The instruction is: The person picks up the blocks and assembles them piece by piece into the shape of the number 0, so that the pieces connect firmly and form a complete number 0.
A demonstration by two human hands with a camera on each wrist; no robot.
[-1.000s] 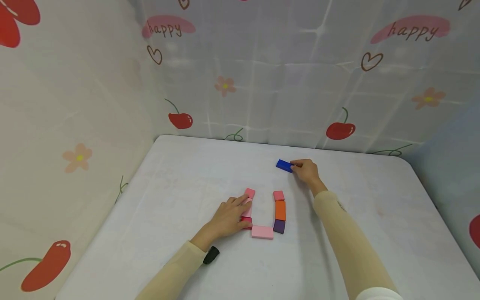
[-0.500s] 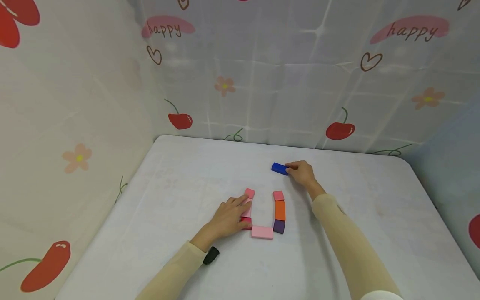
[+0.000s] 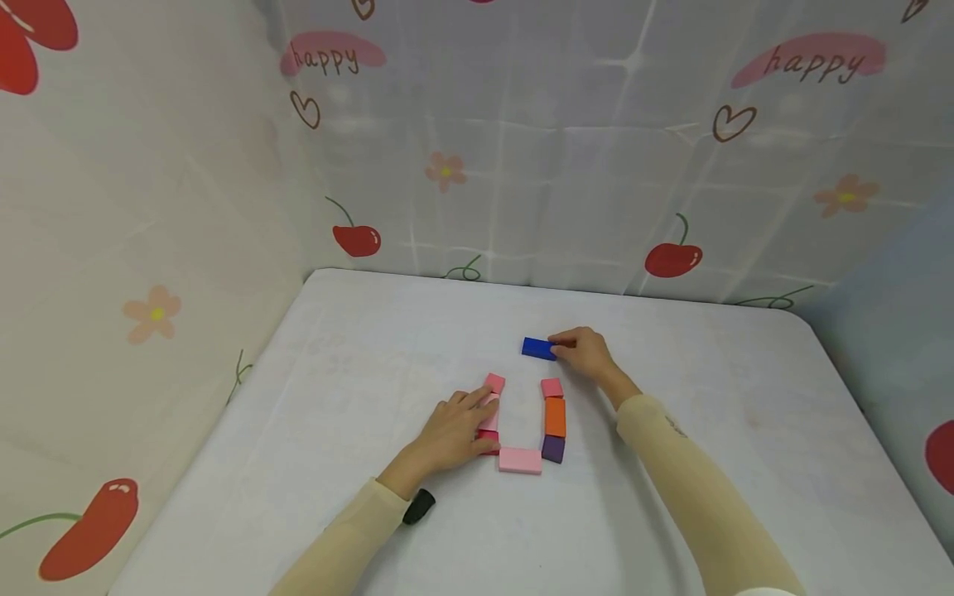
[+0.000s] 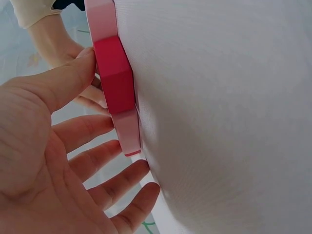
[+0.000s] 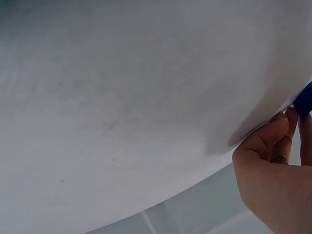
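In the head view my right hand [image 3: 586,352] pinches the right end of a blue rectangular block [image 3: 536,348] between thumb and fingers. The fingers of my left hand [image 3: 447,432] lie extended along the left row: a small pink block [image 3: 495,382], a light pink block [image 3: 489,411] and a red block [image 4: 116,73], which the left thumb touches. A pink block [image 3: 520,461] forms the near side. Up the right run a purple block [image 3: 553,449], an orange block [image 3: 555,416] and a small pink block [image 3: 551,387]. The blue block lies beyond this U shape.
A white table [image 3: 358,348] carries everything, with rounded far corners. Patterned curtains [image 3: 537,149] hang behind it and along the sides. A black object [image 3: 419,507] sits at the left wrist.
My right hand has brought the blue block left and nearer, toward the gap at the far side of the U. The left hand and the other blocks have stayed put.
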